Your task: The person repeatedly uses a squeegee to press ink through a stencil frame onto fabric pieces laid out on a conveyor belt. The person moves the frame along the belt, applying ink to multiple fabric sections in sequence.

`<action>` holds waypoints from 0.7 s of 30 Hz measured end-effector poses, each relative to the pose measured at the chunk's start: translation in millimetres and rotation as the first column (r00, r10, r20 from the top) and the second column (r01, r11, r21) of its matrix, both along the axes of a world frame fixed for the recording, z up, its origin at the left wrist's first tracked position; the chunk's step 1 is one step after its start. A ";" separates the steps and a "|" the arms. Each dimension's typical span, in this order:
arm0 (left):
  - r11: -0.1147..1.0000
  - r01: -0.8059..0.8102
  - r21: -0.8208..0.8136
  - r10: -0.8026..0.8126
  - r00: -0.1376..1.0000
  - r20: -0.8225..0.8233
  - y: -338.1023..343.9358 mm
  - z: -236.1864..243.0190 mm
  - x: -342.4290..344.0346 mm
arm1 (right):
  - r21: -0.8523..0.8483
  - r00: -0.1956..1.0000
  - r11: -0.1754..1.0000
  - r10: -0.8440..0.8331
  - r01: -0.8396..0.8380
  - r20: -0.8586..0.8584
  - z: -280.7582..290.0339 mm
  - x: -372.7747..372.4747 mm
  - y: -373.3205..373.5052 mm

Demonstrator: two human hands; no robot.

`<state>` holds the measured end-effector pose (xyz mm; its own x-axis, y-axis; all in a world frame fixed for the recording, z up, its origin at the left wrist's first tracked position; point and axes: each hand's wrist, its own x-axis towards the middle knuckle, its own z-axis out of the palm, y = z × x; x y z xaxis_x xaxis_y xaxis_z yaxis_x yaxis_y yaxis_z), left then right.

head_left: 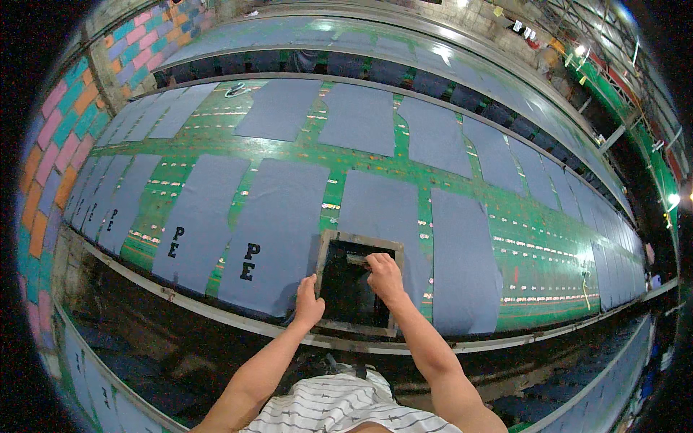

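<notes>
A screen-printing frame [364, 239] with a dark, ink-covered mesh lies on a blue-grey fabric panel [379, 202] near the table's front edge. My left hand [309, 304] grips the frame's left side with its fingers closed. In the far part of the frame, my right hand [385, 278] is closed round a small squeegee [356, 259]; its lower edge is hard to make out against the ink. Left of the frame, a fabric panel [281, 195] bears black printed marks, as does another panel [202, 202] beyond it. A plain panel [463, 252] lies to the right.
The long green table [541, 267] carries two rows of panels and has a metal rail [260, 328] along its front. Another long table [289, 32] runs behind it. A painted brick wall [54, 166] closes the left end. A small round object [235, 90] sits at the back left.
</notes>
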<state>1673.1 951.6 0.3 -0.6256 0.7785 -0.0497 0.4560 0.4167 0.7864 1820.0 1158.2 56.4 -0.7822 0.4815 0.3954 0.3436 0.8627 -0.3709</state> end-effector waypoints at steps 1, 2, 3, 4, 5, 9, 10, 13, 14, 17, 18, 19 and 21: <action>1.000 0.003 0.027 -0.003 1.000 -0.003 -0.9 -4.0 -1.3 | 0.011 1.000 1.000 -0.007 0.007 0.000 5.6 -2.5 1.0; 0.999 0.007 0.053 -0.007 1.000 -0.006 -2.3 -7.9 -3.2 | 0.023 1.000 1.000 -0.015 0.015 -0.001 11.5 -6.8 4.2; 0.999 0.004 0.050 -0.004 1.000 0.008 -1.2 -7.6 -2.1 | 0.036 1.000 0.999 -0.031 0.031 0.002 16.2 -6.9 8.4; 0.999 0.000 0.047 -0.001 1.000 0.023 -0.2 -7.2 -0.9 | 0.026 0.999 0.999 -0.035 0.035 0.030 12.7 -8.2 14.4; 0.999 -0.002 0.043 0.001 0.999 0.037 1.0 -6.9 0.2 | 0.016 0.997 0.999 -0.040 0.039 0.058 5.3 -10.7 21.6; 0.998 0.015 0.056 -0.014 1.000 -0.007 -1.0 -7.9 1.5 | 0.012 0.999 1.000 -0.025 0.025 0.039 -6.2 -14.5 26.8; 0.998 0.009 0.068 -0.007 1.000 -0.023 -1.3 -8.8 3.4 | -0.011 0.998 0.999 -0.031 0.032 0.050 -8.1 -13.2 23.5; 0.998 -0.005 0.064 0.009 0.998 -0.055 -2.3 -12.5 3.8 | -0.049 0.998 0.998 -0.034 0.037 0.060 -9.3 -5.1 3.1; 0.998 -0.009 0.056 0.012 0.998 -0.063 -2.4 -13.9 3.5 | -0.042 0.999 0.999 -0.026 0.028 0.048 -9.3 0.7 -9.4; 1.000 -0.012 0.016 0.013 0.999 -0.051 0.6 -4.7 4.9 | -0.061 0.993 0.997 -0.032 0.039 0.110 -3.9 23.9 -45.4; 1.000 -0.006 0.029 0.007 0.998 -0.056 -0.1 -6.2 4.3 | -0.075 0.989 0.996 -0.035 0.046 0.145 -1.1 30.8 -58.9; 0.999 -0.002 0.041 0.005 0.998 -0.063 -0.9 -9.7 2.4 | -0.077 0.991 0.996 -0.031 0.041 0.127 -0.4 36.3 -72.8; 0.998 0.017 0.053 -0.014 0.998 -0.057 -0.6 -12.6 1.1 | -0.077 0.995 0.996 -0.035 0.042 0.094 1.0 49.9 -98.2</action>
<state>1674.3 950.9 -12.3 -0.6139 0.7889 0.0274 0.5064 0.3670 0.7803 1869.9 1060.0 57.4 -0.7941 0.5386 0.2816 0.4120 0.8176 -0.4022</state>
